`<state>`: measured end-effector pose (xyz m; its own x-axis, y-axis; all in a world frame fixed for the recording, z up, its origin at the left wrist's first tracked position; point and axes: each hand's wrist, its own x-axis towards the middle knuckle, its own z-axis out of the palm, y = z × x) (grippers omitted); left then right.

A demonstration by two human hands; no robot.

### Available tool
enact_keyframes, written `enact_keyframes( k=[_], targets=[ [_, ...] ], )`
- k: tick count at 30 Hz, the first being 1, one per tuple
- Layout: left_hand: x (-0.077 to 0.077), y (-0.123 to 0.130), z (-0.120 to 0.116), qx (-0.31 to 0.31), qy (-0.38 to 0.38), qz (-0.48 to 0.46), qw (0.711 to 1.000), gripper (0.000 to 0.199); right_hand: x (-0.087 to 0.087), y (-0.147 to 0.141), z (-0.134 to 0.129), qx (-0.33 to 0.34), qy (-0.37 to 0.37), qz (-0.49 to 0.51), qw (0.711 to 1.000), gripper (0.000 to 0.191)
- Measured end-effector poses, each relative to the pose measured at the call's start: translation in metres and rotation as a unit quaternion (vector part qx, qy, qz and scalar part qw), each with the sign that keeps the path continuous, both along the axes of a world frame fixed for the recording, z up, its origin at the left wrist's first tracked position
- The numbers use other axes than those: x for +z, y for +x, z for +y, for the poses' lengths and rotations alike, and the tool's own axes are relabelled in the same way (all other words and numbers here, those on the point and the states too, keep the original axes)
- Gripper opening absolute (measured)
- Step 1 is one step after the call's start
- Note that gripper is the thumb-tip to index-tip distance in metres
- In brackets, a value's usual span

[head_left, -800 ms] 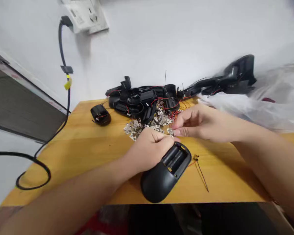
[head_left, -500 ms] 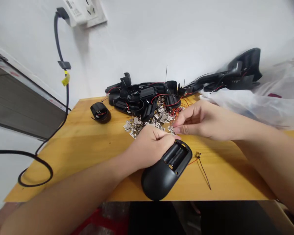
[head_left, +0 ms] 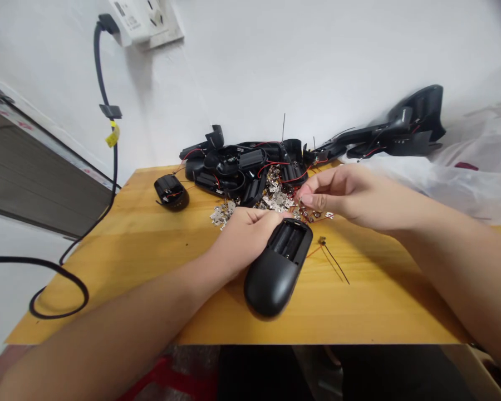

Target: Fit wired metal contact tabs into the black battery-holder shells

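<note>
My left hand [head_left: 253, 236] is closed around the upper end of a black rounded plastic housing [head_left: 271, 284]. Its open battery compartment faces up, with dark cylindrical shapes inside. Thumb and fingertips of my right hand [head_left: 338, 195] are pinched together at the edge of a heap of small metal plates [head_left: 278, 200] and reddish coiled bits; whatever lies between the tips is too small to make out. Right of the housing, a small part with a red and a black wire [head_left: 322, 241] lies on the wooden table [head_left: 142, 267].
Several black housings with red wires [head_left: 234, 161] are piled against the wall. One separate black housing [head_left: 171, 192] stands at the left. Black curved parts [head_left: 409, 122] and a clear plastic bag [head_left: 476, 178] are at the right. A black cable [head_left: 116, 167] hangs from the socket.
My left hand has moved the housing up and away from the front edge. My right hand has shifted back toward the heap, and the wired part has been dragged along slightly.
</note>
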<state>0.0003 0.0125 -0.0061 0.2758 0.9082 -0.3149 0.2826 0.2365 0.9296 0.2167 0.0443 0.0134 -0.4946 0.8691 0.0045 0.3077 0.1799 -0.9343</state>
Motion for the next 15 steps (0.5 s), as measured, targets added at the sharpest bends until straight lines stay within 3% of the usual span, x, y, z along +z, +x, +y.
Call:
enact_keyframes(
  k=[6,15],
  targets=[
    [-0.0057,-0.0004,0.0014,0.013,0.013,0.027,0.999,0.05,-0.0037,-0.0059,-0.0038,-0.011,0.086,-0.02,0.996,0.023],
    [-0.0019,-0.0014,0.0004,-0.025,0.031,0.054,0.998,0.051,-0.0067,-0.0025,-0.006,-0.015,0.117,-0.154,0.981,0.034]
  ],
)
